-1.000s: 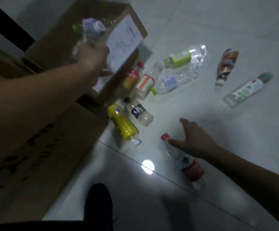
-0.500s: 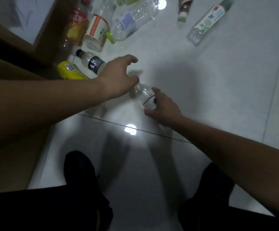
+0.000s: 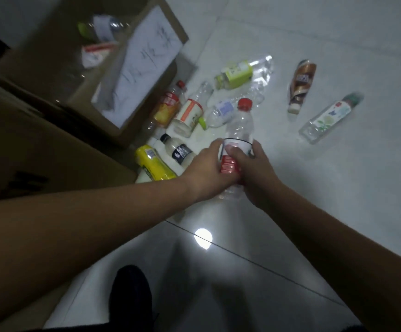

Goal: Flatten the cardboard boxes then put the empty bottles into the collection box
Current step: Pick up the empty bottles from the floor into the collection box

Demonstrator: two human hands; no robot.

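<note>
One wide-angle camera on the person's head looks forward and steeply down at the floor (image 3: pixel 326 200) from close above; the cardboard box (image 3: pixel 44 53) sits far left, a dark shoe (image 3: pixel 130 298) near the bottom edge.

The view was dim and grainy, with a greenish cast. A round glare spot (image 3: pixel 203 238) shone on the glossy floor (image 3: pixel 338 200), mirroring a light overhead. Soft shadows spread below it. The box (image 3: pixel 41 49) was blurred, and the red-capped bottle (image 3: pixel 239 125) showed faint highlights.
</note>
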